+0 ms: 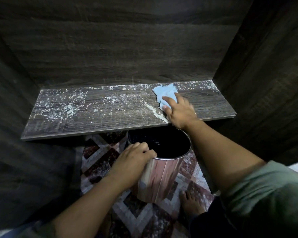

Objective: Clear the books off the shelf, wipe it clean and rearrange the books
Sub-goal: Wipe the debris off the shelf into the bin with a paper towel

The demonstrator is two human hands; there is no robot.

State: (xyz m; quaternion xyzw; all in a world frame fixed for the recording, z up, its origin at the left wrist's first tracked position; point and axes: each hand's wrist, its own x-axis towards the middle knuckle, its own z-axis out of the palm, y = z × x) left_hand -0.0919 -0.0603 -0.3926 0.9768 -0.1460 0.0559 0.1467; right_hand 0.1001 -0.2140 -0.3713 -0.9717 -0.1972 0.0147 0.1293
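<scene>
Where the cloth lies: pale-blue soft rag (165,93), right part of dark wood-grain shelf board (100,121), among white crumbs (58,107).
Right hand (181,114): fingers spread flat, pressing the rag.
Left hand (134,158): fingers curled over the rim of the shiny metal bin (160,176), under the near edge.
Handling: likely light, limp, bunches easily; press it from above.

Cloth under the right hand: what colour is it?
Light blue; the cloth shows best in the head view.

Item 1, right arm: short sleeve of muted grey-green fabric (268,189), loose, creased, hem above elbow; forearm bare.
Item 2, right hand (181,114): bare; small pale glint at far-right finger, possibly ring, too small to confirm.
Item 3, left hand (134,158): bare, forearm bare.
Item 4, near right: dark garment (213,225) over lower body.
Item 5, near right: bare foot (191,202), toes uncovered.
</scene>
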